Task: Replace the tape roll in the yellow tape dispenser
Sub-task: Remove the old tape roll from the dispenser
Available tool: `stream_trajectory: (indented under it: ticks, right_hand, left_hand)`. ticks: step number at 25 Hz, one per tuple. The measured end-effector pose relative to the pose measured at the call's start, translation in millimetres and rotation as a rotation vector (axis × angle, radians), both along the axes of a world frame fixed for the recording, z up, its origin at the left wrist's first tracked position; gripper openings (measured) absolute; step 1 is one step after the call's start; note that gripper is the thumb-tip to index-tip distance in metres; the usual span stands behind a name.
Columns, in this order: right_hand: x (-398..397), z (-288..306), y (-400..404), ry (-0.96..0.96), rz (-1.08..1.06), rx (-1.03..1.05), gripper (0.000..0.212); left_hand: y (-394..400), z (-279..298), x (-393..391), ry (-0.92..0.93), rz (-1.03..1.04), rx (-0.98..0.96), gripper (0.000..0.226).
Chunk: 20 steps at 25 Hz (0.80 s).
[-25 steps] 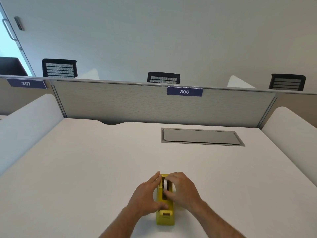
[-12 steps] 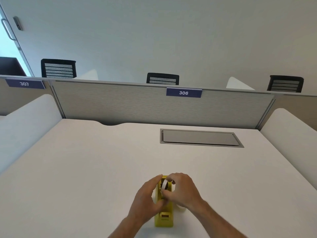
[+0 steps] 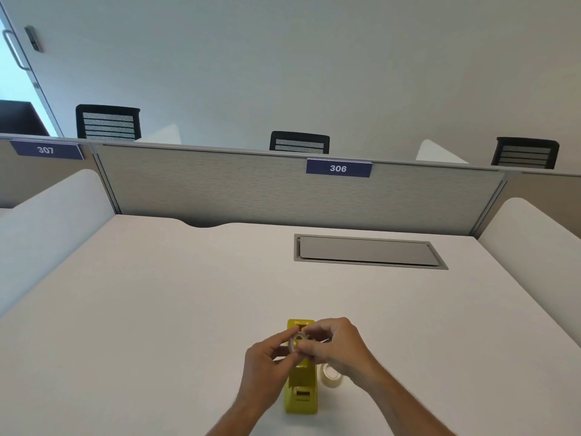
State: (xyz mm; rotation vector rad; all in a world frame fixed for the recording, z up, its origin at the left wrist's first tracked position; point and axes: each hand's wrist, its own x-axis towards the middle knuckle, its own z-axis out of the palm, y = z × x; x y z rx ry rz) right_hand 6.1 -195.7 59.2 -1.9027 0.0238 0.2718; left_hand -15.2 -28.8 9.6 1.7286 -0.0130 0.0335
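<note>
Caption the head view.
Both hands lift a small tape ring above the yellow dispenser; spare roll beside.

Two bare forearms lead up to the left hand (image 3: pixel 267 361) and right hand (image 3: pixel 338 346). No sleeve shows behind the fingers (image 3: pixel 287 336); the wrists carry no watch or band, and the fingers themselves carry no ring or glove.

The right hand (image 3: pixel 338 347) covers part of the spare tape roll (image 3: pixel 330 377) on the desk (image 3: pixel 157 309). Both hands hide the middle of the yellow dispenser (image 3: pixel 301 394). The small ring (image 3: pixel 297 341) they pinch is too blurry to tell.
</note>
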Motion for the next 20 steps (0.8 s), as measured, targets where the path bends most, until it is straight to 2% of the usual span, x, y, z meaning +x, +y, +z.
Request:
stream_trajectory:
  ticks: [2,5,8,11,16,20]
  right_hand:
    - [-3.3,-0.1,-1.0,0.055,-0.065,0.082,0.034]
    - [-5.3,-0.5,0.7,0.024,-0.157,0.036,0.053]
    - [-5.8,2.0,0.7,-0.037,-0.146,-0.008,0.041]
    - [-6.8,3.8,-0.7,-0.043,-0.136,0.038,0.033]
    - [-7.9,4.0,-6.3,0.132,-0.146,0.242,0.036]
    - [-9.0,6.7,-10.0,0.234,-0.052,0.314,0.025]
  left_hand:
    - [-1.2,2.2,-2.2,0.027,-0.019,-0.001,0.048]
    - [-4.9,3.7,-3.5,0.039,-0.033,0.014,0.05]
    - [-6.3,4.8,-2.6,0.027,-0.025,0.024,0.047]
    - [-6.3,6.2,-1.7,0.023,-0.023,0.007,0.045]
    - [-4.5,8.3,0.5,0.018,0.011,-0.056,0.045]
    - [-5.6,12.4,2.9,0.016,-0.05,-0.07,0.049]
